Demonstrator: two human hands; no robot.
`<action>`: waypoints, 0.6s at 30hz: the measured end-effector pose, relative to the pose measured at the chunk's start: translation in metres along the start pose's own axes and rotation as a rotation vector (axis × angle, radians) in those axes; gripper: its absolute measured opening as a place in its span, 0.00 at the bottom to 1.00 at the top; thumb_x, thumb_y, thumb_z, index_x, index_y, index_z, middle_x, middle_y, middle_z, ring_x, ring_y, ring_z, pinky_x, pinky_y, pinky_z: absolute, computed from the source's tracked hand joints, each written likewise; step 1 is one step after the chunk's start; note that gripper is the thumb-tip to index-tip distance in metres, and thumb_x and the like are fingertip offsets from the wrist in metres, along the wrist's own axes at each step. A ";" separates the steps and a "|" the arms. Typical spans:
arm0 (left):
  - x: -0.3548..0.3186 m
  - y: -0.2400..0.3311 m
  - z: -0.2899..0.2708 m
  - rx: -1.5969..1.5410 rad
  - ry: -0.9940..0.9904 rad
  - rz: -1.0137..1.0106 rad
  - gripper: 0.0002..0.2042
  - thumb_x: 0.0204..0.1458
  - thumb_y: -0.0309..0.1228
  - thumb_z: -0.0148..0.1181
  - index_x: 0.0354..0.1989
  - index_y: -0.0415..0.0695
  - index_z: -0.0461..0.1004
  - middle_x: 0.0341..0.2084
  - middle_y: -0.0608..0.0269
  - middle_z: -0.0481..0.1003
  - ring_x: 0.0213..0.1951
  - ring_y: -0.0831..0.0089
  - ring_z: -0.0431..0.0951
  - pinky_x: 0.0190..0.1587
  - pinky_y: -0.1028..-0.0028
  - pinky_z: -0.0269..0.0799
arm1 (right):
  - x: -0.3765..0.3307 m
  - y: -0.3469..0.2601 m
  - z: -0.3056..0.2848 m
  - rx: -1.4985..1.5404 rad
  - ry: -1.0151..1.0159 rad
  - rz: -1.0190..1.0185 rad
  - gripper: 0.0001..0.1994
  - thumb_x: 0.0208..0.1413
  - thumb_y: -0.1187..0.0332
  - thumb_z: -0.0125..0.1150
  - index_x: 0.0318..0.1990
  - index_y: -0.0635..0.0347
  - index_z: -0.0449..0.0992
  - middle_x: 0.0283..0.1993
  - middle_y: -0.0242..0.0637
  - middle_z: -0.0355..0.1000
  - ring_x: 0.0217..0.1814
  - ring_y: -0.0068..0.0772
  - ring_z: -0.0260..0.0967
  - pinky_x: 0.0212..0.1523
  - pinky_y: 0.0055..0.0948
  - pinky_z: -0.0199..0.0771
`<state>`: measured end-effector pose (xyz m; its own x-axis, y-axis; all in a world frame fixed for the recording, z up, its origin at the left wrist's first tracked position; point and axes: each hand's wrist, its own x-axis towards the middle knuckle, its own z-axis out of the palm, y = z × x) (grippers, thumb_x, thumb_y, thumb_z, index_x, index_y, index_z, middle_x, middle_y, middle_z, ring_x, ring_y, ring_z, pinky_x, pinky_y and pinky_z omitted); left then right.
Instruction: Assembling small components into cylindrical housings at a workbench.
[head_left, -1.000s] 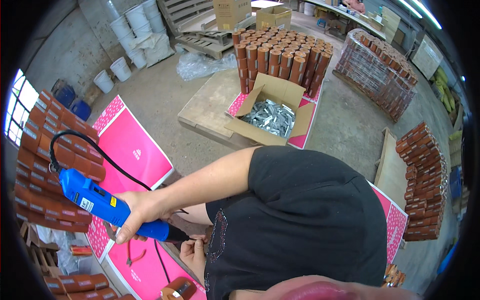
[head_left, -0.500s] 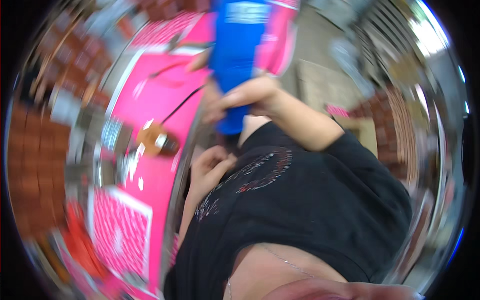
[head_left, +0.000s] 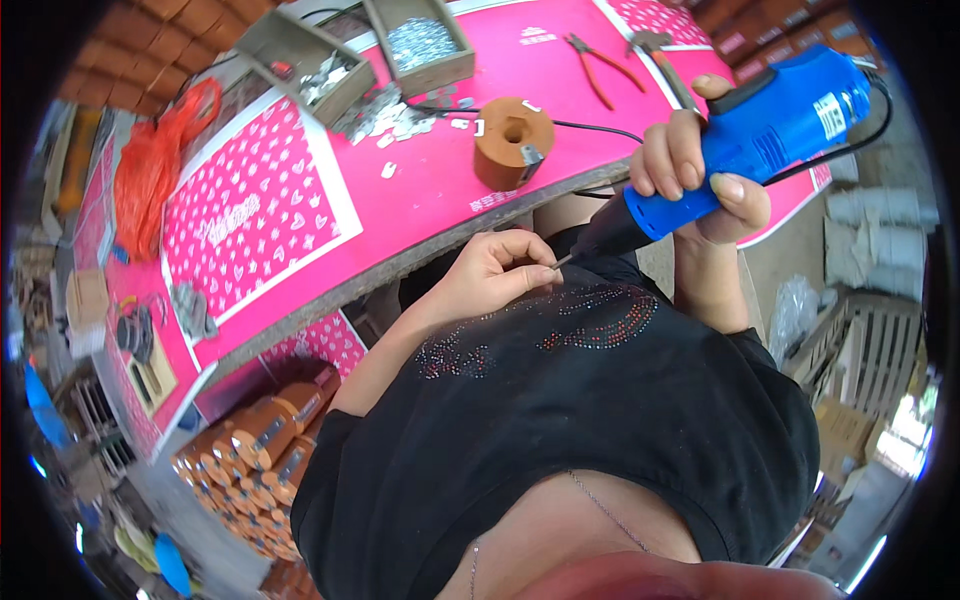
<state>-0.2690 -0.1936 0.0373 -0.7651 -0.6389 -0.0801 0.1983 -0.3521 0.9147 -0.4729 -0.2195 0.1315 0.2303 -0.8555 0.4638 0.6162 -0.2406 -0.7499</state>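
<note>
My right hand grips a blue corded electric screwdriver, tilted with its black nose pointing down and left toward my body. A thin metal bit sticks out of the nose. At its tip, the thumb and forefinger of my left hand are pinched together; whatever lies between them is hidden. Beyond my hands, a brown cylindrical block stands on the pink-covered table. It has a hole in its top and a small metal plate on its side.
Small metal plates lie loose beside two trays, one holding silvery small parts. Red-handled pliers and a hammer lie farther right. An orange plastic bag sits at left; several brown blocks are piled below the table edge.
The view has swung round and sharpened. The screwdriver has gone from near upright to slanting up and right. My left fingers have come together at its bit tip.
</note>
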 end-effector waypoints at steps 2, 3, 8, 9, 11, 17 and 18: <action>-0.004 0.001 -0.001 0.035 0.027 0.015 0.03 0.51 0.23 0.51 0.29 0.36 0.70 0.26 0.64 0.73 0.29 0.82 0.72 0.33 0.82 0.67 | 0.003 0.005 0.001 0.021 -0.089 -0.011 0.33 0.39 0.65 0.52 0.57 0.61 0.52 0.23 0.29 0.58 0.23 0.23 0.57 0.30 0.28 0.64; -0.007 0.000 -0.001 0.071 0.021 0.026 0.03 0.51 0.22 0.51 0.30 0.35 0.70 0.28 0.63 0.72 0.31 0.80 0.72 0.34 0.81 0.68 | 0.004 0.006 0.003 0.013 -0.101 -0.012 0.34 0.39 0.65 0.53 0.57 0.61 0.51 0.23 0.28 0.58 0.23 0.23 0.57 0.30 0.27 0.63; -0.005 -0.002 0.006 0.072 0.116 0.093 0.02 0.50 0.21 0.50 0.29 0.36 0.69 0.26 0.64 0.71 0.30 0.81 0.71 0.34 0.80 0.67 | 0.008 0.006 0.004 0.043 -0.164 -0.035 0.34 0.39 0.65 0.52 0.57 0.62 0.51 0.23 0.28 0.58 0.23 0.22 0.57 0.29 0.26 0.62; -0.003 -0.003 0.006 0.126 0.109 0.117 0.02 0.50 0.20 0.49 0.29 0.36 0.69 0.26 0.65 0.71 0.30 0.80 0.71 0.34 0.80 0.67 | 0.010 0.005 0.003 0.029 -0.170 -0.052 0.33 0.39 0.65 0.52 0.57 0.62 0.51 0.23 0.27 0.59 0.23 0.21 0.57 0.29 0.25 0.62; -0.001 -0.006 0.010 0.189 0.116 0.132 0.02 0.49 0.20 0.49 0.28 0.36 0.69 0.25 0.65 0.70 0.30 0.80 0.71 0.34 0.80 0.68 | 0.010 0.005 -0.006 0.061 -0.200 -0.030 0.34 0.39 0.66 0.52 0.58 0.61 0.51 0.24 0.29 0.59 0.23 0.24 0.58 0.30 0.28 0.63; 0.010 0.010 0.008 0.325 0.091 0.338 0.05 0.47 0.22 0.54 0.32 0.37 0.70 0.28 0.64 0.71 0.33 0.79 0.71 0.36 0.79 0.67 | 0.017 -0.008 -0.025 0.130 -0.272 0.006 0.34 0.40 0.65 0.52 0.58 0.63 0.52 0.26 0.27 0.59 0.25 0.21 0.56 0.30 0.25 0.59; 0.009 0.014 0.005 0.377 0.083 0.453 0.07 0.46 0.23 0.55 0.34 0.37 0.71 0.30 0.63 0.71 0.34 0.78 0.71 0.37 0.79 0.66 | 0.022 -0.012 -0.029 0.128 -0.272 0.023 0.34 0.40 0.65 0.52 0.58 0.63 0.52 0.26 0.27 0.59 0.25 0.21 0.56 0.30 0.25 0.59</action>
<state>-0.2764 -0.2012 0.0510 -0.6018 -0.7254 0.3342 0.2508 0.2256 0.9414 -0.4968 -0.2485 0.1373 0.4280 -0.7014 0.5700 0.6944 -0.1484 -0.7041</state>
